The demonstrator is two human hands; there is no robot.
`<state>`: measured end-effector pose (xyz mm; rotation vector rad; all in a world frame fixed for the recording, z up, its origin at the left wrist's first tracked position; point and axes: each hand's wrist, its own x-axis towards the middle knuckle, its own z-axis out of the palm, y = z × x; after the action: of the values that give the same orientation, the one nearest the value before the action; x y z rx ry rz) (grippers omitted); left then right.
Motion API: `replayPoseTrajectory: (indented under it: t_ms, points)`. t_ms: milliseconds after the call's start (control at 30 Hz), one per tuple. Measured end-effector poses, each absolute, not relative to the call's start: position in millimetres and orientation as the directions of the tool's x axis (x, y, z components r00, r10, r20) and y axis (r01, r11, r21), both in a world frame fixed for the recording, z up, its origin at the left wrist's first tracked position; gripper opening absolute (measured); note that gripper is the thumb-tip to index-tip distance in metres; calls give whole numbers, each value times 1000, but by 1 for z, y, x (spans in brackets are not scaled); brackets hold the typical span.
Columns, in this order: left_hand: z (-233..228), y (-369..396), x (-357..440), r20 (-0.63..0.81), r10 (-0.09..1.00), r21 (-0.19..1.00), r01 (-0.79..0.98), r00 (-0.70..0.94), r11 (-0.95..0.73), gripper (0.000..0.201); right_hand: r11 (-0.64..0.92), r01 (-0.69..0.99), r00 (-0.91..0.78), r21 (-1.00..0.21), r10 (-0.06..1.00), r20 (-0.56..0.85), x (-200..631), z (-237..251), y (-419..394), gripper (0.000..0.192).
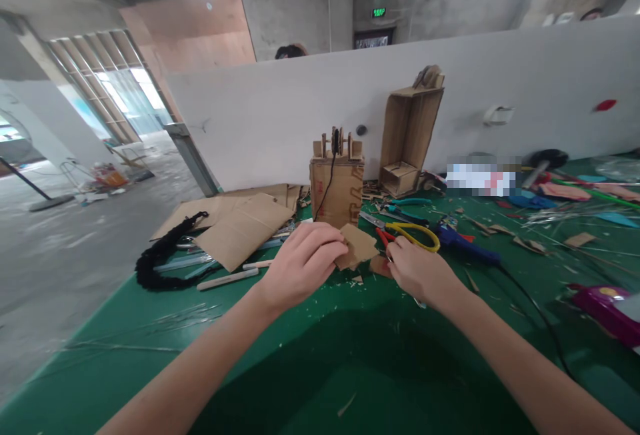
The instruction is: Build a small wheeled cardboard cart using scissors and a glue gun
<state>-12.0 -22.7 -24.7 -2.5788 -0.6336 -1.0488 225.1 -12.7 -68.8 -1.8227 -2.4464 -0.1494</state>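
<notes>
My left hand pinches a small piece of cardboard over the green table. To its right, my right hand is closed, and what its fingers grip, if anything, is mostly hidden; a small pale tip shows below the palm. Just behind that hand lie scissors with yellow handles and a tool with red handles. Beneath it is a brown cardboard scrap. Beyond both hands stands a cardboard box with upright slats on top and a black cord hanging down its front.
Flat cardboard sheets and a black fuzzy strand lie at left. A tall open cardboard frame leans near the white partition. At right are a blue glue gun with a trailing cord and a magenta tape measure.
</notes>
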Motion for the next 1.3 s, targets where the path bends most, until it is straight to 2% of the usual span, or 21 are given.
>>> replayPoseTrajectory:
  t_ms: [67, 133, 200, 267, 367, 433, 467, 533, 600, 667, 767, 833, 900, 1000, 1100, 1300]
  points:
    - [-25, -28, -6, 586, 353, -82, 487, 729, -870, 13, 310, 951, -307, -8, 943, 126, 224, -68, -18, 18]
    - [-27, -34, 1, 383, 403, -92, 468, 831, -879, 11, 325, 944, -316, -54, 939, 136, 223, -68, -21, 19]
    - [-32, -41, 9, 186, 411, -143, 438, 893, -887, 9, 329, 938, -310, -109, 937, 164, 223, -69, -22, 23]
    - [-36, -44, 15, 85, 422, -130, 430, 903, -894, 6, 328, 929, -290, -173, 933, 213, 223, -68, -19, 24]
    - [-36, -44, 16, -6, 460, 142, 456, 888, -879, 28, 299, 918, -211, -263, 925, 316, 223, -62, -14, 26]
    - [-34, -44, 15, -43, 499, 338, 482, 866, -808, 35, 293, 868, -108, -401, 899, 424, 224, -55, -12, 28]
    - [-32, -45, 14, -55, 524, 406, 498, 850, -766, 33, 312, 818, -53, -484, 878, 476, 224, -53, -11, 28]
    - [-30, -45, 13, -64, 583, 485, 536, 810, -691, 25, 378, 692, 26, -616, 839, 543, 224, -48, -12, 25]
    - [-29, -44, 13, -44, 657, 531, 574, 753, -623, 21, 435, 625, 34, -648, 814, 579, 223, -45, -16, 22]
    - [-28, -39, 12, 31, 752, 576, 603, 658, -552, 30, 479, 604, 79, -637, 759, 646, 221, -44, -21, 20]
    - [-26, -27, 8, 121, 874, 723, 562, 470, -402, 24, 565, 583, 256, -584, 554, 792, 213, -42, -33, 15]
    - [-27, -19, 6, 91, 918, 861, 433, 386, -267, 19, 627, 598, 267, -500, 433, 861, 207, -41, -42, 14]
    - [-28, -15, 7, 30, 935, 949, 283, 353, -137, 17, 677, 617, 186, -401, 369, 911, 200, -40, -50, 19]
    - [-30, -16, 11, -8, 933, 989, 140, 360, -46, 16, 734, 629, 37, -258, 304, 952, 195, -41, -55, 28]
    - [-28, -20, 16, 2, 920, 995, 90, 391, -41, 20, 756, 638, -85, -145, 256, 963, 195, -44, -52, 33]
    - [-25, -17, 12, 88, 948, 988, 92, 306, -121, 18, 719, 693, -206, -45, 257, 944, 200, -46, -45, 34]
